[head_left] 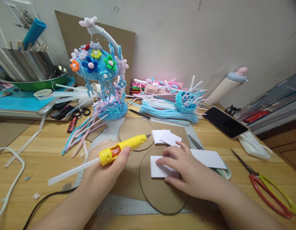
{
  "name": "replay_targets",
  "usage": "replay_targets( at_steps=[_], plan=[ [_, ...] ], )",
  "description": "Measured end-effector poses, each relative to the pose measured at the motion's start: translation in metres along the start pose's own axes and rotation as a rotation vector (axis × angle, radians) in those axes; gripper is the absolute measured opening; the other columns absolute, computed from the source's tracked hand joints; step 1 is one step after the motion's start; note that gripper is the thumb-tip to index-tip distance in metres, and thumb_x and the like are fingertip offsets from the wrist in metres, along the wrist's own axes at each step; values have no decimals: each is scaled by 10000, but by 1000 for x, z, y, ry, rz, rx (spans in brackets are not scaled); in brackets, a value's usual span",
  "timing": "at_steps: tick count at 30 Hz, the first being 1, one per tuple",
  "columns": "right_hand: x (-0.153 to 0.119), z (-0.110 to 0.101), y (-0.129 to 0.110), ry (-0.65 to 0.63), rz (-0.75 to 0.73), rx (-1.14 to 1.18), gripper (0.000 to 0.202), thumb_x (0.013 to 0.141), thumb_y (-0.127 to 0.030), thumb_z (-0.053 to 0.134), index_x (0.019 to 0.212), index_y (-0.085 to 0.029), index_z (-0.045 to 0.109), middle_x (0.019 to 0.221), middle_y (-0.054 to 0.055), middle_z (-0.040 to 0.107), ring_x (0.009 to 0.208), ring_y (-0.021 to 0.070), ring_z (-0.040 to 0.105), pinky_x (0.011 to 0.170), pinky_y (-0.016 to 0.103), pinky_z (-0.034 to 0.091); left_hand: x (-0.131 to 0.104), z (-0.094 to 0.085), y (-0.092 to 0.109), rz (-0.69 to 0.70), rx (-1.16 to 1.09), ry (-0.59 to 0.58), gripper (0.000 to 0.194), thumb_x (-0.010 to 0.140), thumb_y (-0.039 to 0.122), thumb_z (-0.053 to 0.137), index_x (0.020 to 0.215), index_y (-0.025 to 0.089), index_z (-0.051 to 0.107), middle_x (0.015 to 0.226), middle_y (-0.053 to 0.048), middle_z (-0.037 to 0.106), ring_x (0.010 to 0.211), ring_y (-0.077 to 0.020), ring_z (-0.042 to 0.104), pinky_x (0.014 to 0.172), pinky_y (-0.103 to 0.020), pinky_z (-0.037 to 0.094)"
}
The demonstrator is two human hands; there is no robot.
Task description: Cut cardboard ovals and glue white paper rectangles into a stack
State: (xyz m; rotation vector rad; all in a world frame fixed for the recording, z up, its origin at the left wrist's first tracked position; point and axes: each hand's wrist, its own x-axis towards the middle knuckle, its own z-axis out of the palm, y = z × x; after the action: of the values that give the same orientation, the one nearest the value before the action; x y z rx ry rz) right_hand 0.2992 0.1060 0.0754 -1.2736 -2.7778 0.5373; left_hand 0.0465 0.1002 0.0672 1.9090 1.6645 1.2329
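My left hand (102,169) is wrapped round a yellow glue gun (124,147), its tip pointing right and a clear glue stick jutting from its rear. My right hand (183,167) has its fingers spread over a white card (159,166), fingertips on its surface. That card lies on a round cardboard disc (162,198). Behind it is a second cardboard disc (131,127), with overlapping white cards (165,137) at its right edge. A longer white card (207,158) lies partly beneath my right wrist.
A blue pipe-cleaner lamp (97,68) with flowers stands at the back. Pipe-cleaner bundles (167,110) lie beside it. On the right are red-and-yellow scissors (260,182) and a phone (225,123); metal bowls (25,65) stand at the left.
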Motion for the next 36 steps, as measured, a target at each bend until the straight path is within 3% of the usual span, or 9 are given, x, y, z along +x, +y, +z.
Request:
replay_targets(
  at_steps=[17, 23, 36],
  plan=[
    [0, -1, 2, -20, 17, 23, 316, 807, -303, 641, 1116, -307, 576, 1127, 44, 531, 1146, 258, 461, 1093, 569, 114, 0, 1, -1, 5, 18, -11, 313, 876, 481, 438, 694, 294, 612, 541, 1, 596, 513, -246, 606, 405, -367, 413],
    [4, 7, -10, 61, 31, 75, 504, 812, -290, 618, 1287, -285, 450, 1307, 75, 500, 1296, 253, 351, 1112, 541, 54, 1, 1, 3, -20, 50, -44, 373, 876, 468, 382, 648, 275, 607, 566, 1, 601, 588, -265, 652, 432, -371, 416],
    [14, 27, -20, 181, 74, 110, 678, 765, -236, 662, 1377, -269, 372, 1255, 64, 565, 1227, 243, 433, 1108, 488, 52, -1, 2, 1, -94, 44, -119, 320, 868, 472, 421, 700, 307, 638, 653, -6, 642, 644, -263, 635, 508, -383, 412]
  ],
)
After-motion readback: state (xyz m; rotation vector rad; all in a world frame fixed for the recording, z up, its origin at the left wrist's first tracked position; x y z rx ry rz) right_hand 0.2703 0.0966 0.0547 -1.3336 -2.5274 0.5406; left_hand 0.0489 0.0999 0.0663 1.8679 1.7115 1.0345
